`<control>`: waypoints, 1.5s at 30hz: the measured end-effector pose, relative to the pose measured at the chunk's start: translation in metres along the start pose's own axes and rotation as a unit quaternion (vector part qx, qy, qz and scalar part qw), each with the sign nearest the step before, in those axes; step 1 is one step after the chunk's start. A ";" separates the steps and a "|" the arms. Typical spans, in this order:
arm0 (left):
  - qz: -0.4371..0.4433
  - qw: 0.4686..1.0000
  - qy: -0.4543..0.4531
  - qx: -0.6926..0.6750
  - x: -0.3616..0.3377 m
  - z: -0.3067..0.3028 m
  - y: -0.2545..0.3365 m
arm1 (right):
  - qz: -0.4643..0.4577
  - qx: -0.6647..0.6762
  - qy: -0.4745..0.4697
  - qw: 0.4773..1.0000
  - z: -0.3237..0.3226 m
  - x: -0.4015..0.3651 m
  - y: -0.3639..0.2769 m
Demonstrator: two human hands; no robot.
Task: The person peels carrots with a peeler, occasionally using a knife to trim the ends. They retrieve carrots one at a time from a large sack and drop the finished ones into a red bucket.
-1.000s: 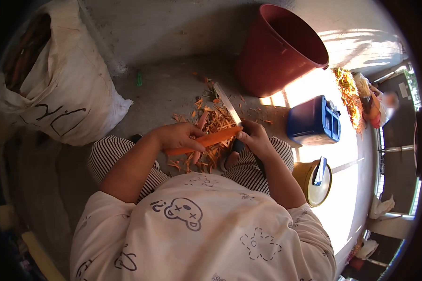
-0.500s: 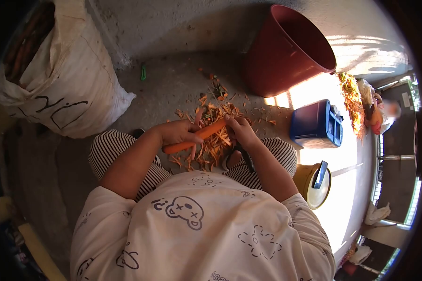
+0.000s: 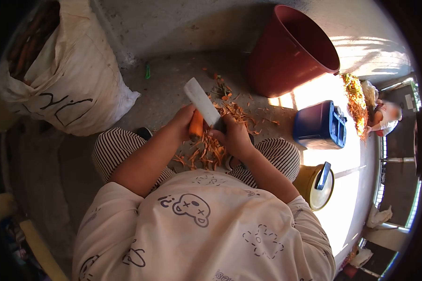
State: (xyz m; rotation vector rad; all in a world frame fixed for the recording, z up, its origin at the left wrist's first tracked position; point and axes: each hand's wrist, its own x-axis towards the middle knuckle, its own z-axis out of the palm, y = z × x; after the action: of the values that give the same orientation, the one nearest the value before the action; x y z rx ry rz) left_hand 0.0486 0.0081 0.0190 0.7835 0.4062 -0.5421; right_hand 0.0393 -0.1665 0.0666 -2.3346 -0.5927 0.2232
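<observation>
My left hand [image 3: 183,120] is closed around a peeled orange carrot [image 3: 197,125], whose end points down toward my lap. In my right hand [image 3: 235,136] is a knife [image 3: 201,102] with a broad pale blade, its fingers wrapped round the dark handle. The blade slants up and left past the carrot and overlaps it in this view. Below both hands, orange carrot peelings [image 3: 211,152] lie heaped on the floor between my knees.
A white sack [image 3: 86,89] of carrots stands at the left. To the right are a maroon bin [image 3: 276,61], a blue jerrycan [image 3: 314,126] and a yellow bucket [image 3: 309,182]. Another person [image 3: 387,117] is by a peelings pile [image 3: 356,103] at far right.
The carrot has turned from lying across both hands to pointing toward me, in my left hand alone. The knife's blade has swung up into view in my right hand.
</observation>
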 end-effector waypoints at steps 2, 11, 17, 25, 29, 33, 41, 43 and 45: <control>0.022 0.997 0.078 -0.016 -0.009 0.022 0.003 | 0.005 -0.061 0.016 0.998 0.001 -0.003 -0.012; -0.059 0.994 0.046 -0.080 -0.004 0.013 -0.005 | -0.075 -0.144 0.117 0.980 0.010 -0.007 -0.019; -0.122 0.984 0.070 -0.112 0.002 0.008 -0.013 | -0.100 -0.155 0.109 0.977 0.019 -0.012 -0.016; 0.001 0.992 0.100 -0.071 0.002 0.015 -0.016 | 0.008 -0.168 0.037 0.985 0.000 0.002 -0.024; -0.013 0.962 0.243 0.125 -0.011 0.016 -0.007 | 0.143 -0.006 0.073 0.987 -0.013 0.020 0.005; 0.399 0.583 0.321 0.631 -0.016 -0.026 -0.025 | 0.193 0.105 0.029 0.975 -0.017 0.023 0.038; 0.193 0.582 0.112 0.782 -0.026 0.004 -0.010 | 0.240 0.296 -0.086 0.920 -0.007 0.017 0.043; 0.152 0.593 0.066 0.788 -0.021 -0.005 -0.012 | 0.217 0.264 -0.082 0.936 -0.006 0.016 0.043; 0.126 0.606 0.025 0.785 -0.016 -0.009 -0.010 | 0.194 0.250 -0.088 0.944 -0.006 0.015 0.044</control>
State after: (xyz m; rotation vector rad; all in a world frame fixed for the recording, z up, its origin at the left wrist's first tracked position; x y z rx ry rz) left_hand 0.0283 0.0138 0.0160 2.5462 -0.3024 -0.5166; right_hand 0.0702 -0.1910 0.0417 -1.9180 -0.1206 0.6867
